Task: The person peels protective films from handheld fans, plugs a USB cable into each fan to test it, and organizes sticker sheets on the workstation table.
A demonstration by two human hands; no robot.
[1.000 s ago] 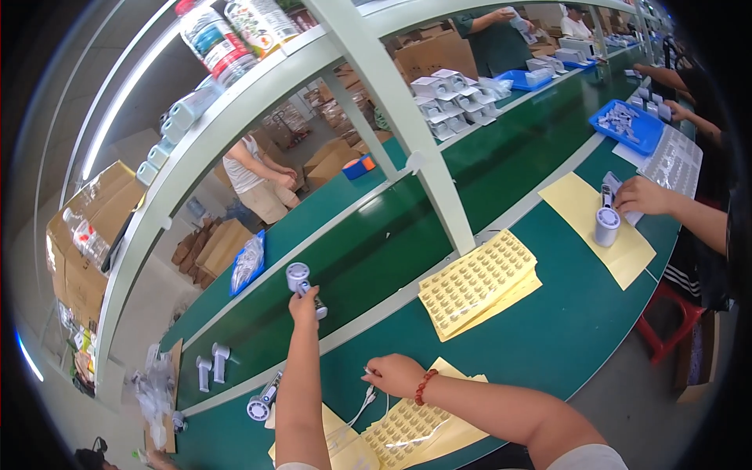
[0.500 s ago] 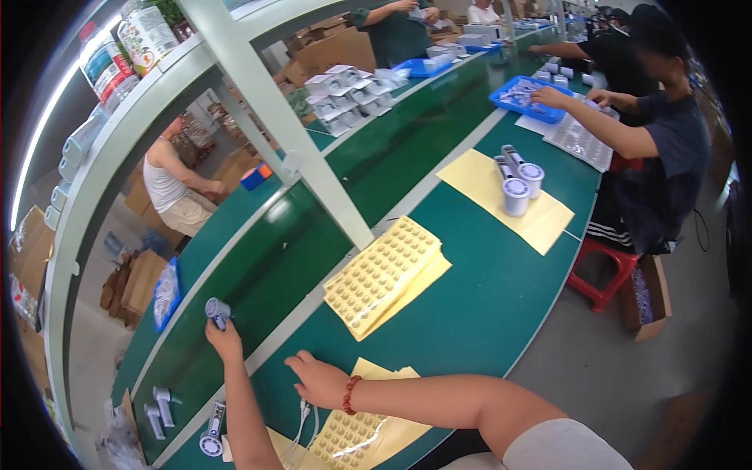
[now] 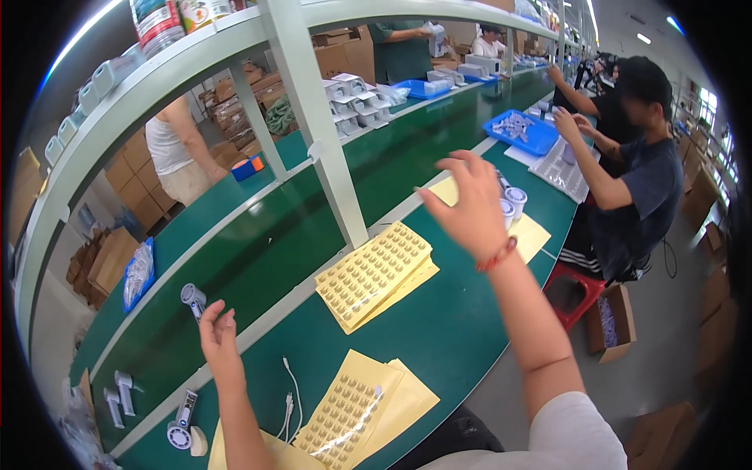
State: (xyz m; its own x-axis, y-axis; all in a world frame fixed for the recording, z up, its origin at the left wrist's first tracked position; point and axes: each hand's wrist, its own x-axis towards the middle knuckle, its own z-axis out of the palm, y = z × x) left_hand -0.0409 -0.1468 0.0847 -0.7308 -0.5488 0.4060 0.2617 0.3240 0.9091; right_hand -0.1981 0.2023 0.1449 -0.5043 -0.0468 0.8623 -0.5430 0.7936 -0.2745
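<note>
My left hand (image 3: 222, 345) is raised beside a small handheld fan (image 3: 193, 296) on the green belt, its fingers loosely bent and apart. The fan's lower end is partly hidden by the fingers, and no grip on it shows. Stretched forward to the right, my right hand (image 3: 472, 205) has its fingers spread and nothing in them. Behind it, two white handheld fans (image 3: 515, 199) rest on a yellow sheet (image 3: 535, 236), partly covered by the hand. Another fan (image 3: 180, 431) lies on the table by my left forearm, near white cables (image 3: 290, 403).
Yellow sheets of round clear stickers (image 3: 374, 270) lie by the shelf post (image 3: 321, 157); more sticker sheets (image 3: 345, 415) are nearer me. Two fans (image 3: 124, 392) lie on the belt at left. A co-worker (image 3: 627, 180) sits at right by a blue tray (image 3: 540, 139).
My left hand has opened and come away from the fan, which stays on the belt. My right hand has moved from the near table far forward and right. The view has shifted.
</note>
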